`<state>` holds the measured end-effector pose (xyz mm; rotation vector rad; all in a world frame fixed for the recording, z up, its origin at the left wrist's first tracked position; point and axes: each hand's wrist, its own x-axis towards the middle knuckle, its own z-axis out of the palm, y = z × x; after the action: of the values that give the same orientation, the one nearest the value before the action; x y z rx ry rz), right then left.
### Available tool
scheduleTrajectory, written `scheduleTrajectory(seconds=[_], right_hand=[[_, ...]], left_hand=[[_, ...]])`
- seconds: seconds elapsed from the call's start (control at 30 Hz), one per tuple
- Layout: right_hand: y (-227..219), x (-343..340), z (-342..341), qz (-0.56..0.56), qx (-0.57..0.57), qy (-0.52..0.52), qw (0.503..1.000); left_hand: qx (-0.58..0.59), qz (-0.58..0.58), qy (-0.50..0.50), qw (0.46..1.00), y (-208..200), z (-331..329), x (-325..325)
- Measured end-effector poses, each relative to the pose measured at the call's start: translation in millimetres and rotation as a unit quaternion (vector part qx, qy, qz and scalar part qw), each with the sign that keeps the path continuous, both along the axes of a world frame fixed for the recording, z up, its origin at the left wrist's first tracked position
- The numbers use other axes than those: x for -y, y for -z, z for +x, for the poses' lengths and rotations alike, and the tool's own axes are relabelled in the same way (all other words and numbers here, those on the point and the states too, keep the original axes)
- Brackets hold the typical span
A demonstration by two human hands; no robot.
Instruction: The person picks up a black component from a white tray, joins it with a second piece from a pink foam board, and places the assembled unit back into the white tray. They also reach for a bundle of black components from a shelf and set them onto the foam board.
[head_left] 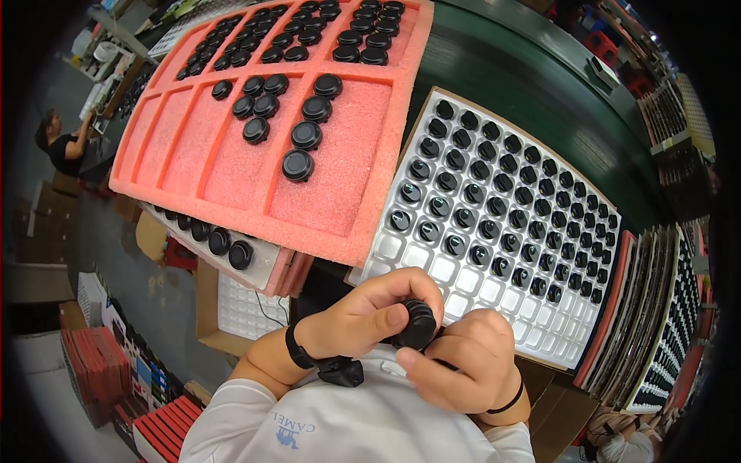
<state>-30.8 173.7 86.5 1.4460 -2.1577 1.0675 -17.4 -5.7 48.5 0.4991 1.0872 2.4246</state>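
A round black ribbed part (417,324) is held close to my chest by my left hand (351,318), with the thumb and curled fingers wrapped round it. My right hand (472,363) is closed beside it, its thumb pointing at the part's lower edge. A thin dark piece shows at the right fingers, too hidden to name. Beyond my hands lies a pink foam tray (324,212) with round black parts (306,136) in some compartments. To its right, a white moulded tray (436,268) carries many small black pieces (488,229), with bare pockets along its near side.
A green work surface (532,100) runs behind the trays. Stacked trays (656,309) stand at the right. Under the pink tray sits another tray with black parts (219,241). Red stacks (166,428) lie at lower left. Another person (68,150) sits at far left.
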Motion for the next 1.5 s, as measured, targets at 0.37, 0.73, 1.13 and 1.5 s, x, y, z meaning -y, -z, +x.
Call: scheduleTrajectory(seconds=[0.37,0.73,1.13,1.5], right_hand=[[-1,-2,-6,-0.063,0.115,-0.018,0.991],[-20,26,-38,-0.032,0.305,-0.083,0.948],[-51,114,-100,0.116,0.048,-0.019,0.992],[-49,130,-96,0.150,0.072,-0.010,0.986]], left_hand=[[0.004,0.004,-0.043,0.999,4,0,-3],[-0.040,-0.044,-0.090,0.994,22,16,19],[-0.131,-0.219,-0.175,0.951,51,30,42],[-0.077,-0.199,-0.152,0.965,42,33,48]])
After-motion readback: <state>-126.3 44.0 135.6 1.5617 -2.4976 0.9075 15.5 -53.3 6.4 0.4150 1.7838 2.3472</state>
